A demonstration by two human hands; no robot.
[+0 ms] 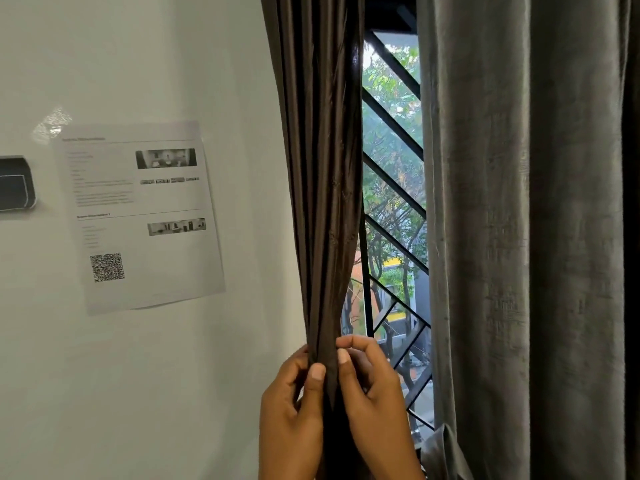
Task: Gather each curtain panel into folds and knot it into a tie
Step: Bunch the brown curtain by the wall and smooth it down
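A dark brown satin curtain panel (322, 174) hangs at the left of the window, drawn into narrow vertical folds that bunch tightly near the bottom of the view. My left hand (294, 410) pinches the bunched folds from the left, thumb on the front of the cloth. My right hand (374, 400) pinches the same bunch from the right, thumb in front and fingers curled behind. A wide grey curtain panel (519, 237) hangs loose on the right, untouched by either hand.
Between the two panels a window (391, 168) with black diagonal bars shows trees outside. On the white wall at the left hang a printed sheet (145, 216) with a QR code and a dark wall fixture (15, 183).
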